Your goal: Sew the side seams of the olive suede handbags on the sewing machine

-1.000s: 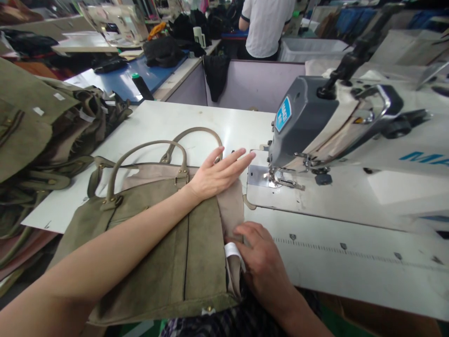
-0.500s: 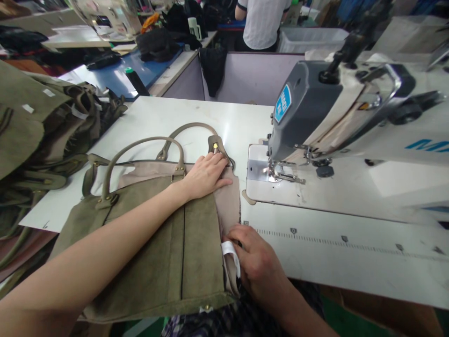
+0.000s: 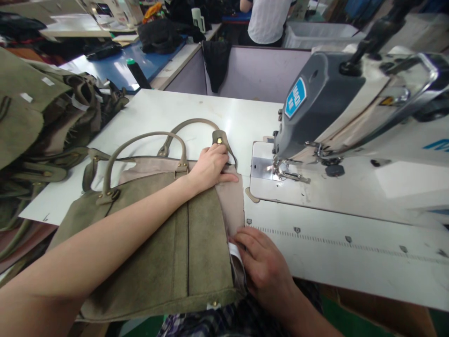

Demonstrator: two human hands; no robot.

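- The olive bag [image 3: 206, 248] lay on the white table [image 3: 196, 100], left of and nearer the wearer than the sewing machine [image 3: 319, 93], its lower edge by the wearer's lap.
- As for what was done, the front handle [image 3: 138, 137] and rear handle [image 3: 194, 120] were already fixed on, and long seams ran down the front panel.
- As for what was left, the side facing the sewing machine looked unclosed: the pale lining [image 3: 231, 196] showed past the olive panel, its edge apparently raw. None of the bag was under the needle; whether any of that side was stitched could not be told.
- The left forearm crossed the bag from the lower left, and the left hand [image 3: 210, 166] lay palm down at its upper corner, left of the sewing machine's needle.
- Its fingers were bent in beside a tab [image 3: 216, 135] with a brass fitting, the thumb straight out over the lining; whether it gripped anything could not be told.
- The right hand [image 3: 266, 267] reached up from the lower right, on the wearer's side of the sewing machine, back upward.
- Its fingers were nearly closed, pinching the lining's edge beside a white label [image 3: 234, 252].
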